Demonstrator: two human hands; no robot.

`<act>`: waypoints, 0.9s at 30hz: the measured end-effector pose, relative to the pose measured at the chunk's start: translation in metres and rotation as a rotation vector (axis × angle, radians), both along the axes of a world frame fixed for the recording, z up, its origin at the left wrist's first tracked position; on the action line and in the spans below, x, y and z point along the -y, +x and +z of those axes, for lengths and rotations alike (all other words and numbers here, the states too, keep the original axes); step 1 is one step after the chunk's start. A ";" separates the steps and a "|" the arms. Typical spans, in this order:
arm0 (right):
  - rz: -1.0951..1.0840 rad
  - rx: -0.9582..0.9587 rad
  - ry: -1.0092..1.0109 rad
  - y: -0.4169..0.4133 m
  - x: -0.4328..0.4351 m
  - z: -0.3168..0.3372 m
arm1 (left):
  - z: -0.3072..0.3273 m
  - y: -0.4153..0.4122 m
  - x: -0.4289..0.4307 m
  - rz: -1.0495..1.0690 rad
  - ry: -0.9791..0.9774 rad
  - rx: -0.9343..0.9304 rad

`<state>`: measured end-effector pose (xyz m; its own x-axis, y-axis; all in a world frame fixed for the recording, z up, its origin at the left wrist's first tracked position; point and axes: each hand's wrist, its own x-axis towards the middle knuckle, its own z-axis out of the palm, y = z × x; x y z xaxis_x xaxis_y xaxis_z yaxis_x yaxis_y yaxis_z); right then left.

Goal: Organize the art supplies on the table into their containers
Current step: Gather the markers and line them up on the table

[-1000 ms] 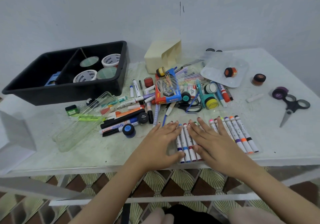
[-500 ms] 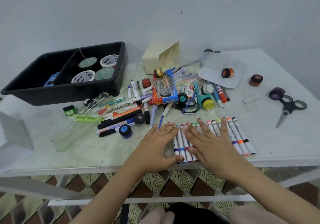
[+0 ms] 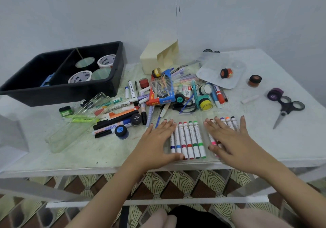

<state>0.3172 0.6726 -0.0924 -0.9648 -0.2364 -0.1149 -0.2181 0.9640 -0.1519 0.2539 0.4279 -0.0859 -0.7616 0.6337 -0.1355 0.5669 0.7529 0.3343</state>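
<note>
A row of white colour markers lies at the table's front edge, between my hands. My left hand rests flat on the row's left end, fingers straight. Flat over a second group of markers, my right hand hides most of them. A pile of pens, markers and small paint jars spreads across the middle. A black two-compartment bin at the back left holds several tape rolls. A clear empty pen case lies open on the left.
A watercolour box sits in the pile. A cream organiser stands at the back. On the right are a clear palette, an orange jar, purple tape and scissors.
My hands have moved apart. The markers have split into two groups, a gap opening between them, with the right hand sliding its group to the right.
</note>
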 end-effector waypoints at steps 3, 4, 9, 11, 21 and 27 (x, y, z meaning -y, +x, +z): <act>0.008 0.024 0.000 -0.001 -0.003 0.001 | 0.002 0.000 -0.002 0.003 -0.027 0.034; 0.009 0.033 0.003 -0.002 -0.003 0.003 | 0.003 0.001 -0.002 0.005 -0.038 0.036; 0.016 0.059 0.054 -0.003 -0.004 0.004 | -0.009 0.007 0.001 -0.022 -0.118 -0.057; 0.023 0.067 0.052 -0.003 -0.004 0.004 | -0.013 0.007 0.002 -0.021 -0.101 -0.068; -0.007 0.023 -0.139 -0.001 -0.015 0.001 | -0.020 0.012 -0.005 0.035 -0.027 -0.118; -0.026 0.031 -0.133 0.008 -0.032 -0.002 | -0.025 0.013 -0.004 0.034 0.041 -0.133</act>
<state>0.3252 0.7044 -0.0943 -0.9673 -0.2268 -0.1139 -0.1868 0.9401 -0.2852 0.2671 0.4317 -0.1105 -0.7923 0.6101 -0.0066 0.5826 0.7597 0.2889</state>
